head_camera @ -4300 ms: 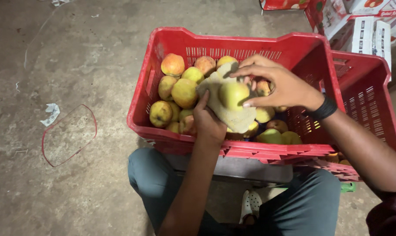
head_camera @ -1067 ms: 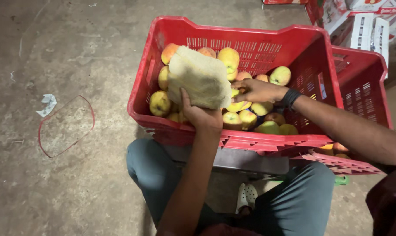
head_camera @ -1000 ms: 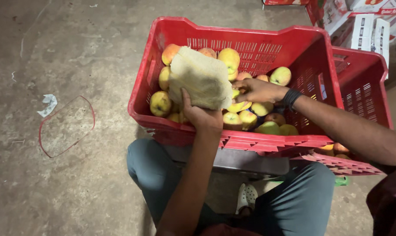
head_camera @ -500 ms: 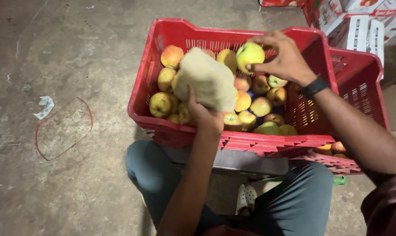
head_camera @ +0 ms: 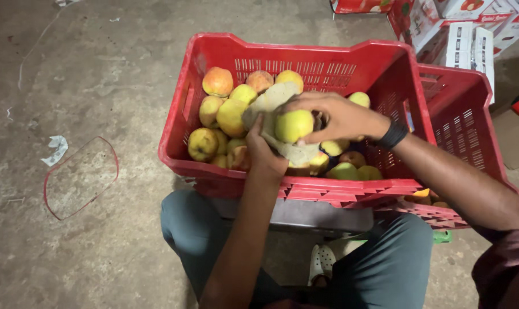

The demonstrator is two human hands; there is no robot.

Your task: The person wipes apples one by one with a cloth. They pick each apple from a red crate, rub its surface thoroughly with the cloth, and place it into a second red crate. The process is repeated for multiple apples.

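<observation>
A red plastic crate (head_camera: 182, 109) sits in front of my knees, filled with several yellow and reddish apples (head_camera: 231, 117). My left hand (head_camera: 264, 151) grips a beige cloth (head_camera: 271, 100) over the fruit in the crate. My right hand (head_camera: 334, 117), with a black wristband, holds a yellow-green apple (head_camera: 294, 126) and presses it against the cloth. The cloth partly wraps under the apple.
A second red crate (head_camera: 465, 131) stands to the right, behind the first. Printed cardboard boxes (head_camera: 465, 34) are stacked at the top right. On the concrete floor to the left lie a red wire loop (head_camera: 79, 177) and a scrap of paper (head_camera: 56, 149).
My right hand lifted an apple from the far side of the crate and brought it down onto the cloth. The cloth in my left hand has folded around it.
</observation>
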